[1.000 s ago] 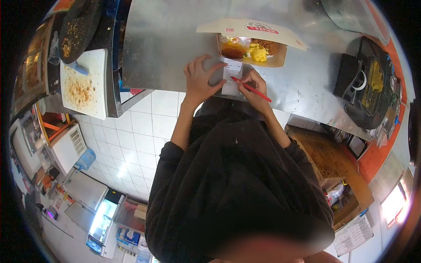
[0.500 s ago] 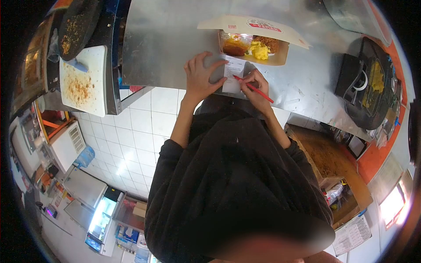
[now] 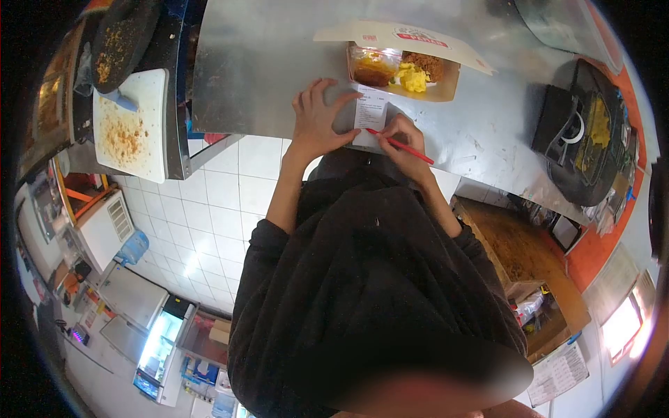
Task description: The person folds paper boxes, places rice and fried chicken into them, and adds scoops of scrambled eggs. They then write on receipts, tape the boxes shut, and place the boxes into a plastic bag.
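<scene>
Receipt pinned by left hand; right hand pens it.

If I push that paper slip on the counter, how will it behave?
Probably floppy and very light: the slip is thin paper, pinned flat by the left hand. Likely to slide easily on the smooth metal counter.

A brushed steel counter, scuffed and dully shining, spans the top of a rounded fisheye view. Below it lies a floor of white square tiles. At left, a white cutting board scattered with crumbs sits beside a dark round pan. Lower left — a lit glass-fronted fridge and a white appliance. At right, a brown wooden shelf meets an orange-trimmed wall.
</scene>
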A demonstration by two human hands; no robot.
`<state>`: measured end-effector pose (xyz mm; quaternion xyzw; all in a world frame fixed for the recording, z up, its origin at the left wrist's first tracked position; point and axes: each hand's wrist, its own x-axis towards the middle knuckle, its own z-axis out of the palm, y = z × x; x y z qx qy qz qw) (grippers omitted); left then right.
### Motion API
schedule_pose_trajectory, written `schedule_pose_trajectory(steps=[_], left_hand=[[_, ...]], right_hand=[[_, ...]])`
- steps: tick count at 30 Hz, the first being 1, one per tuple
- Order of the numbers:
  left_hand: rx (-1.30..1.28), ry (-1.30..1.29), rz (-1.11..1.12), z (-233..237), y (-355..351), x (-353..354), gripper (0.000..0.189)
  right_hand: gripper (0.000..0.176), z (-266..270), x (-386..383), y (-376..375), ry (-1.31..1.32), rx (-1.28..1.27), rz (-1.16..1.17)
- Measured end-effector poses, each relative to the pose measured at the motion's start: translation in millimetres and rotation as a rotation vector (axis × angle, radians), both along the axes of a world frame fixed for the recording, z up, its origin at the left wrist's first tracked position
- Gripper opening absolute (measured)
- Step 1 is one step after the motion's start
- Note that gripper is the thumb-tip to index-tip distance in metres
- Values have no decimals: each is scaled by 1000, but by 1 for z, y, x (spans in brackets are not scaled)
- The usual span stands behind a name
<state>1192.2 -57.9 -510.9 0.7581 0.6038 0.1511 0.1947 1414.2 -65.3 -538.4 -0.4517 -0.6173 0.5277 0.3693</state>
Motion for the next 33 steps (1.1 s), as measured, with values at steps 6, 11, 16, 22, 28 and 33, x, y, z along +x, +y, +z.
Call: schedule_pose_trajectory(steps=[6,11,16,22,28,33], left_hand=[[-7,-10,-6,3,2,0,68],[55,-72,-12,-7,-3,-3,65],[92,-651,322,-28,11,-18,56],[125,-887,246,91,85,5,42],[-264,-95,-71,135,96,41,28],[213,-155,221,52,71,69,55]], right_hand=[[19,30,10,-8,-162,519,-254],[18,93,96,56,5,832,-842],[28,126,274,142,-574,681,-1114],[53,98,385,205,-1107,226,-1076],[62,126,316,189,-1549,503,-1491],[13,67,144,138,-361,691,-746]])
